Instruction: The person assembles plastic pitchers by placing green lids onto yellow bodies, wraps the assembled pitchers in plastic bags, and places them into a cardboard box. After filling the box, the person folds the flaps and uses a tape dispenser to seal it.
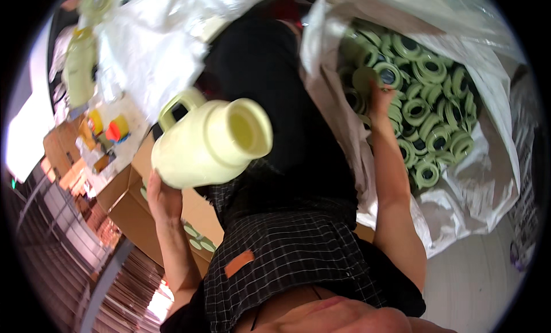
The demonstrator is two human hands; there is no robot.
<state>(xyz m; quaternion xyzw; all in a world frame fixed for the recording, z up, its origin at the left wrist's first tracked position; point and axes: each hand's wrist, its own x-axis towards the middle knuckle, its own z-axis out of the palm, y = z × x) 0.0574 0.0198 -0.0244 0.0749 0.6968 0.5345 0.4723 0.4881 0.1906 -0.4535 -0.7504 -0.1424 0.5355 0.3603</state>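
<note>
Holding pale jug [209, 142] in left hand [163, 198]; right hand [380, 98] pinched one green cap [364, 79] from sack [488, 189]; jug mouth uncapped.

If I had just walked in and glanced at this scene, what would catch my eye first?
Probably the pale yellow plastic jug with a loop handle, held up near the middle of the view by the left hand, its open mouth facing the camera. Next, on the right, the big white sack full of pale green ring-shaped caps, where the right hand is lifting out one cap.
</note>
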